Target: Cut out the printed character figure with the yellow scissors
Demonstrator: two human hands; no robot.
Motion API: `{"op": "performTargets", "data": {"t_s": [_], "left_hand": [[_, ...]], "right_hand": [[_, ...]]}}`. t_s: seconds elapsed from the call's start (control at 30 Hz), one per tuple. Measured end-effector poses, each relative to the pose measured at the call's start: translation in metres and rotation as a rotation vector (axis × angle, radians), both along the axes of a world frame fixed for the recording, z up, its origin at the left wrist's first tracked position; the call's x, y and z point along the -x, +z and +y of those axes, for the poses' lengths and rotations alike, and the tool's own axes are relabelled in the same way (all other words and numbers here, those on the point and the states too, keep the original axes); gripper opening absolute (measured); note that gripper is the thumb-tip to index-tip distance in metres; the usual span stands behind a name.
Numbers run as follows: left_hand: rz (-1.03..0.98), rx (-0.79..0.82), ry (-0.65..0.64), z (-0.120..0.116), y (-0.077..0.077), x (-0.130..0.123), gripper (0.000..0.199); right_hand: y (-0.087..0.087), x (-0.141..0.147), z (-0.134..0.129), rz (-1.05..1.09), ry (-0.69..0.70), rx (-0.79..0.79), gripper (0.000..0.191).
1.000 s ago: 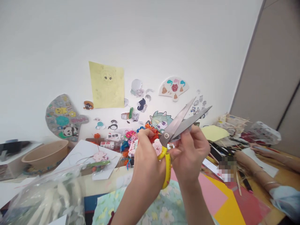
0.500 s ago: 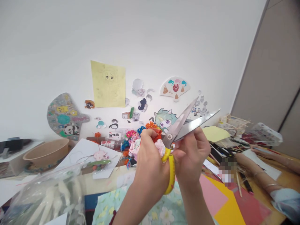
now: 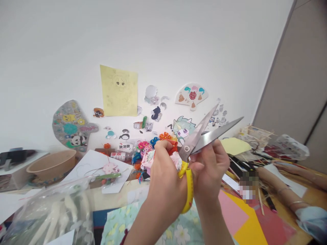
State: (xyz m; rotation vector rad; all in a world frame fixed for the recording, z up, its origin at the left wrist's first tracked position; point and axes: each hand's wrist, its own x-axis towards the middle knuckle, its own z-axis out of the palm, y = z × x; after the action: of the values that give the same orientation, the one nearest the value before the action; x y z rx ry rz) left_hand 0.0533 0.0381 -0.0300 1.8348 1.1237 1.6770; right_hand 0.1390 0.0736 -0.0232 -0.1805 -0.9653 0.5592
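Note:
A pair of scissors (image 3: 187, 149) with yellow handles is held up in front of me, blades apart and pointing up and right. My left hand (image 3: 163, 166) is closed around the handles, and one yellow loop sticks out beside its palm. At its fingertips is a red piece (image 3: 174, 145) of unclear kind. Pink ruffled fabric (image 3: 176, 160) shows between this hand and the scissors; I cannot tell if it is held. My right hand (image 3: 211, 166) is right under the lower blade with curled fingers, the thumb near the pivot. What it grips is hidden.
Floral cloth (image 3: 178, 234) lies below my hands. Left are a plastic bag (image 3: 58, 217), white paper (image 3: 87, 166) and a tan basin (image 3: 51, 165). Colourful crocheted flowers (image 3: 144, 146) lie behind. Right are coloured sheets (image 3: 233, 212), a phone (image 3: 231, 182) and another person's arm (image 3: 281, 190).
The blades have shifted slightly to the right in the picture and stay apart. Both hands keep nearly the same pose. The whole view has moved a little.

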Motion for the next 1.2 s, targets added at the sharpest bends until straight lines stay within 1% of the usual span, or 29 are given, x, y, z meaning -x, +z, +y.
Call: {"op": "performTargets", "data": {"t_s": [0.2, 0.43, 0.6, 0.93, 1.07, 1.2], "left_hand": [[-0.017, -0.002, -0.018, 0.0005, -0.0006, 0.0009, 0.046], [-0.023, 0.019, -0.05, -0.0018, -0.0034, 0.0001, 0.053], [-0.017, 0.01, -0.053, -0.0019, -0.0036, -0.0005, 0.057], [-0.032, 0.022, -0.062, -0.0057, -0.0033, -0.0013, 0.057], [-0.036, 0.047, -0.069, -0.0059, -0.0025, -0.0005, 0.056], [-0.027, 0.04, -0.065, -0.0048, -0.0025, 0.0001, 0.056]], "right_hand": [[0.0011, 0.0019, -0.004, -0.025, 0.008, 0.011, 0.032], [0.0009, 0.0021, -0.0053, -0.029, -0.008, 0.024, 0.03], [0.0011, 0.0032, -0.0084, -0.009, -0.018, 0.026, 0.033], [0.0015, 0.0055, -0.007, 0.018, 0.001, 0.029, 0.032], [0.0014, 0.0058, -0.0077, 0.003, -0.031, 0.045, 0.034], [0.0018, 0.0059, -0.0092, -0.004, -0.052, 0.059, 0.034]]}}
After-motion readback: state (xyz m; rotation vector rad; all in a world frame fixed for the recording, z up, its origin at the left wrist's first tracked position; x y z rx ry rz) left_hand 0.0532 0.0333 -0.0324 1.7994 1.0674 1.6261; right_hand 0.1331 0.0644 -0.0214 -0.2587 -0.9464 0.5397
